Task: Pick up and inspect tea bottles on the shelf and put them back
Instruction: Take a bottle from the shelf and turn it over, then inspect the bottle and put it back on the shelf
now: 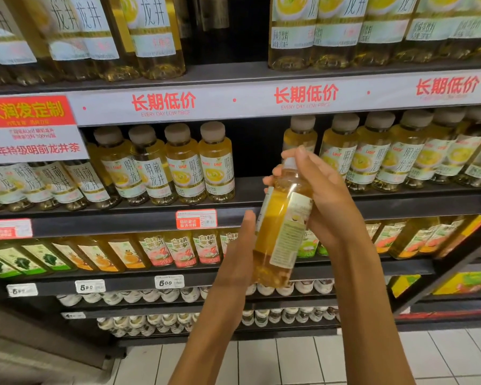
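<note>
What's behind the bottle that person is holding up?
Behind the held bottle is a dark gap in the shelf row and one standing bottle above it. The left hand and right hand cover whatever lies directly behind.

Shop: price-tagged shelves [233, 215] of bottled tea [216, 162]

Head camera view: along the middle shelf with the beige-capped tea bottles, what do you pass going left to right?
Red and white promo sign → four upright tea bottles → dark empty gap → held tea bottle in both hands → row of tea bottles on the right.
</note>
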The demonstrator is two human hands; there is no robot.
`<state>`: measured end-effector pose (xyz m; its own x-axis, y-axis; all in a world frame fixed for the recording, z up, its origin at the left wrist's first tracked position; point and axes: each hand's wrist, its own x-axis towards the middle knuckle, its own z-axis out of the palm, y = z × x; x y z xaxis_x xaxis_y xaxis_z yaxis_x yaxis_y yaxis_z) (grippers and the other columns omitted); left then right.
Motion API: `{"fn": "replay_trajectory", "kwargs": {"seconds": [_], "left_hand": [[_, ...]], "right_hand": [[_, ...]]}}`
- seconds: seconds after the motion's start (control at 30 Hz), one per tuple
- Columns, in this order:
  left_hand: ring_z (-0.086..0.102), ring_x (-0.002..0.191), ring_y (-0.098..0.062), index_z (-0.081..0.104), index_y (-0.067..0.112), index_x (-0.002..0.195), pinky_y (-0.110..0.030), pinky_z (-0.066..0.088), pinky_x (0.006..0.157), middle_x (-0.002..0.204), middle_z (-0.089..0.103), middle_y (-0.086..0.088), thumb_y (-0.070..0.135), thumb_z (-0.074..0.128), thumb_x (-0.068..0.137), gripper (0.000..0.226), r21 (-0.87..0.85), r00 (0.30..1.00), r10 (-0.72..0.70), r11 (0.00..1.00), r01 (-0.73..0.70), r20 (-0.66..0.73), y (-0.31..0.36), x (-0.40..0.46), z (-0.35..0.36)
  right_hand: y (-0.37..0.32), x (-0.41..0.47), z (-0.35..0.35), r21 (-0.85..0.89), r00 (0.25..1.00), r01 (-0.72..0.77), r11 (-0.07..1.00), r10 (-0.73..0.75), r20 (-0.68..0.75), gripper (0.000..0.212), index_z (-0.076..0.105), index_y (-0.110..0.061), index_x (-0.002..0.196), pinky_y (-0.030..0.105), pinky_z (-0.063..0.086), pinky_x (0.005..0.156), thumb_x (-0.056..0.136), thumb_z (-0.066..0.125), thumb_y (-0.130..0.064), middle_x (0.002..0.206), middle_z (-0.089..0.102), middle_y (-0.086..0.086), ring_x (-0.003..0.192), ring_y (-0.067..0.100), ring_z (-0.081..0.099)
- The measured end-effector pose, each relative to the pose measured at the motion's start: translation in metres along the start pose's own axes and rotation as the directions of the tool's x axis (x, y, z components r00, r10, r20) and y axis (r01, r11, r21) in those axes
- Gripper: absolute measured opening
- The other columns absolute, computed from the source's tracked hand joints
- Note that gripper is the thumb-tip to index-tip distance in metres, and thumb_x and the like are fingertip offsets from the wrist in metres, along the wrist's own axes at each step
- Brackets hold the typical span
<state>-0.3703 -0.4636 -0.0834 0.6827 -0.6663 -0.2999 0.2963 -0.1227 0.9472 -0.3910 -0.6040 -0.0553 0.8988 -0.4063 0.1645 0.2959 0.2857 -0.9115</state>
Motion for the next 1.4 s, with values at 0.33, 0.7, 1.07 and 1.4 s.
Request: {"fn": "replay_trajectory", "kwargs": {"seconds": [0.33,0.7,1.07,1.4], "left_hand": [[0.065,0.058,-0.026,0.06,-0.001,0.111,-0.031,0.054,0.051,0.075,0.066,-0.019,0.064,0.04,0.085,0.074,-0.437,0.944,-0.018,0.884,0.169,0.329,-0.015,0.002,-0.008],[0.064,0.107,-0.029,0.063,0.012,0.117,-0.045,0.049,0.098,0.116,0.067,-0.015,0.064,0.04,0.066,0.076,-0.014,0.995,0.095,0.995,-0.096,-0.043,-0.007,0.0,0.003],[0.068,0.07,-0.024,0.072,0.007,0.105,-0.033,0.056,0.061,0.086,0.069,-0.016,0.064,0.04,0.089,0.067,-0.42,0.931,0.089,0.905,0.073,0.354,-0.023,0.003,-0.012],[0.07,0.088,-0.005,0.066,0.029,0.098,-0.02,0.056,0.071,0.093,0.075,0.012,0.059,0.06,0.064,0.046,0.154,0.953,0.273,0.944,-0.292,0.13,-0.014,0.009,-0.012]], "right_hand": [[0.01,-0.003,-0.005,0.244,0.982,-0.172,0.954,0.147,0.118,0.049,0.057,-0.011,0.12,0.039,0.057,0.085,0.087,0.043,-0.046,0.097,0.072,0.012,0.098,0.027,0.069],[0.005,-0.005,-0.004,-0.028,0.993,-0.034,0.999,0.031,-0.11,0.031,0.061,-0.018,0.109,0.034,0.057,0.077,0.096,0.044,-0.04,0.097,0.073,0.005,0.093,0.021,0.068],[0.005,-0.001,0.002,0.234,0.997,-0.059,0.97,0.048,0.055,0.037,0.06,-0.015,0.112,0.035,0.058,0.079,0.086,0.05,-0.039,0.09,0.072,0.005,0.092,0.022,0.07],[-0.003,-0.01,0.005,0.013,0.985,0.167,0.986,-0.167,0.045,0.03,0.057,-0.015,0.117,0.032,0.057,0.083,0.091,0.053,-0.03,0.093,0.071,0.001,0.094,0.018,0.068]]}}
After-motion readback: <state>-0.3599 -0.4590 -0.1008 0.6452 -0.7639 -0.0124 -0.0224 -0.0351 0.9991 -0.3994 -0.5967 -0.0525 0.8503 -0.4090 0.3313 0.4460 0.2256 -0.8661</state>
